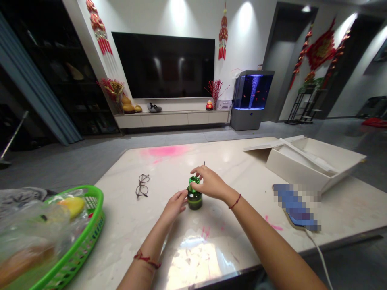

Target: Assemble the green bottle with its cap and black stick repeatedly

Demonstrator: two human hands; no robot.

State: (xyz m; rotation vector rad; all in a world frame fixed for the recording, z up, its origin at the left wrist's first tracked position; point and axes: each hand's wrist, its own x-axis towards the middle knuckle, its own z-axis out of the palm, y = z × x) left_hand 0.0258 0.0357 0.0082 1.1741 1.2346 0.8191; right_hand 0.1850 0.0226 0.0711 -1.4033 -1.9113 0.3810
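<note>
A small dark green glass jar stands upright on the white marble-look table. On its top sits a shiny bright green piece, with my right hand closed round it from the right and above. My left hand rests at the jar's left side, its fingers bent and the fingertips at the glass. A thin dark stick-like tip shows just behind my right hand; what it belongs to is hidden.
Eyeglasses lie left of the jar. A green basket with bagged fruit stands at the near left. To the right are a blurred-out phone with a white cable and an open white box. Pink stains mark the table.
</note>
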